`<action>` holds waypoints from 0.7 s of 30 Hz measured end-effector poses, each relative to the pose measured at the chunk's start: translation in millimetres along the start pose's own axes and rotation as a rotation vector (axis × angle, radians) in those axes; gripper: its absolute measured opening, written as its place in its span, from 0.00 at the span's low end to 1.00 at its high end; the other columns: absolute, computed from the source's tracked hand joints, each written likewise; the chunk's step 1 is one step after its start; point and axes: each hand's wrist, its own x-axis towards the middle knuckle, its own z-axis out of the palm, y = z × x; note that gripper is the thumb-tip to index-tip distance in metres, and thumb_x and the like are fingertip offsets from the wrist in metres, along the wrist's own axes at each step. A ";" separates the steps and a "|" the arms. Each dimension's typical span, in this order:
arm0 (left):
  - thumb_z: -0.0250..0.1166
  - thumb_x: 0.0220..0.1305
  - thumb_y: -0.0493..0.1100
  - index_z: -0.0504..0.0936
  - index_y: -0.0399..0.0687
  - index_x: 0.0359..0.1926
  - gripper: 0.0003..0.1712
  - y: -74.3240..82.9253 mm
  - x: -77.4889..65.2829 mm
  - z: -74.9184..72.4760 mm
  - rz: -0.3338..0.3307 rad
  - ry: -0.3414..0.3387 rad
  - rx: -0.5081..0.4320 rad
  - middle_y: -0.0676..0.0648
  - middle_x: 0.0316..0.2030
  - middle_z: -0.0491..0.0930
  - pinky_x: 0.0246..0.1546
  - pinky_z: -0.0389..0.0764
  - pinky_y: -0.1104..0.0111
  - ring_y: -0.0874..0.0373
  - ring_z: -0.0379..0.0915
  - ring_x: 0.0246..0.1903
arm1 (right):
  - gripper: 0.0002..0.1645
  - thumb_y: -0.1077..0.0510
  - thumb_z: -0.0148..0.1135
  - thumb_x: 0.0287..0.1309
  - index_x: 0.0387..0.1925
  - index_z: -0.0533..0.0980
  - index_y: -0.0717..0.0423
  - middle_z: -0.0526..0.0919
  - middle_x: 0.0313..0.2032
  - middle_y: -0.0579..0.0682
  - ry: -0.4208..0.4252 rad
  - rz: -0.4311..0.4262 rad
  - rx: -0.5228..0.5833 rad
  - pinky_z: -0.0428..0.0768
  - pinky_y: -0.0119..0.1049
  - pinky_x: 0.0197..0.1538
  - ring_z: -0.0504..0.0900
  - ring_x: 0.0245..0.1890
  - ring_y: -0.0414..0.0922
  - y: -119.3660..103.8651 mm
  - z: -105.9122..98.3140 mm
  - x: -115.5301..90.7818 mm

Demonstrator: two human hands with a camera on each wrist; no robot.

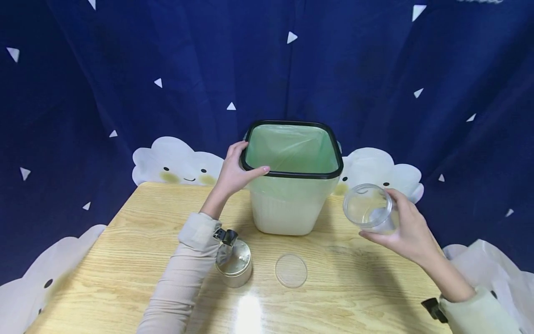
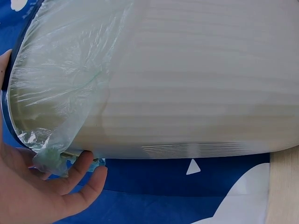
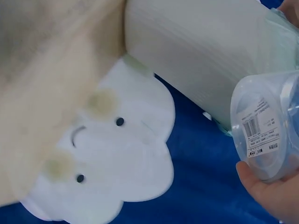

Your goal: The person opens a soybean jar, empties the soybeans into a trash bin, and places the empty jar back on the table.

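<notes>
My left hand (image 1: pixel 236 170) holds the left corner of a white trash bin (image 1: pixel 283 211), its thumb over the black rim (image 1: pixel 292 175). A thin green bag (image 1: pixel 292 148) lines the bin and bunches at my fingers in the left wrist view. To the right of the bin, my right hand (image 1: pixel 410 229) grips a clear plastic jar (image 1: pixel 367 206) above the table. The jar is tilted, its open mouth turned toward the head camera. On its base, the right wrist view shows a white barcode label (image 3: pixel 259 128).
A clear round lid (image 1: pixel 291 270) lies flat on the wooden table (image 1: pixel 333 301) before the bin. Beside it a round container (image 1: pixel 237 266) with a shiny top stands partly behind my left sleeve. A blue curtain (image 1: pixel 200 60) with white clouds hangs behind.
</notes>
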 end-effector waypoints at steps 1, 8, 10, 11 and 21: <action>0.71 0.44 0.54 0.60 0.39 0.64 0.50 0.1 -0.2 -0.3 -0.002 -0.002 -0.002 0.45 0.64 0.55 0.61 0.56 0.59 0.53 0.51 0.63 | 0.59 0.58 0.81 0.09 0.53 0.63 0.70 0.74 0.44 0.65 0.002 0.008 0.012 0.66 0.41 0.43 0.72 0.42 0.58 1.3 2.8 -3.6; 0.71 0.44 0.55 0.59 0.40 0.65 0.50 -1.0 -0.5 -0.6 -0.008 -0.016 -0.009 0.46 0.65 0.54 0.61 0.56 0.58 0.53 0.50 0.64 | 0.58 0.59 0.81 0.12 0.53 0.62 0.69 0.76 0.42 0.64 0.002 0.119 0.097 0.61 0.26 0.42 0.73 0.43 0.60 10.7 23.6 -29.7; 0.70 0.44 0.55 0.59 0.40 0.65 0.50 -1.2 -0.1 -0.6 -0.006 -0.015 -0.009 0.46 0.65 0.54 0.61 0.56 0.58 0.53 0.50 0.64 | 0.57 0.59 0.81 0.14 0.53 0.62 0.68 0.76 0.42 0.64 -0.006 0.165 0.104 0.62 0.29 0.42 0.73 0.43 0.60 13.0 29.2 -36.3; 0.71 0.44 0.55 0.59 0.39 0.65 0.50 -1.3 0.1 -0.6 -0.003 -0.014 -0.010 0.46 0.65 0.54 0.61 0.56 0.58 0.53 0.50 0.64 | 0.57 0.59 0.81 0.15 0.53 0.61 0.68 0.76 0.43 0.64 -0.012 0.184 0.109 0.62 0.30 0.42 0.73 0.44 0.61 14.4 32.0 -39.4; 0.71 0.44 0.54 0.60 0.39 0.65 0.50 -3.0 0.7 0.5 0.004 -0.010 -0.013 0.45 0.65 0.54 0.61 0.56 0.59 0.53 0.51 0.63 | 0.54 0.59 0.79 0.24 0.56 0.59 0.66 0.76 0.48 0.60 -0.077 0.309 0.164 0.62 0.28 0.46 0.72 0.46 0.52 29.9 65.2 -67.6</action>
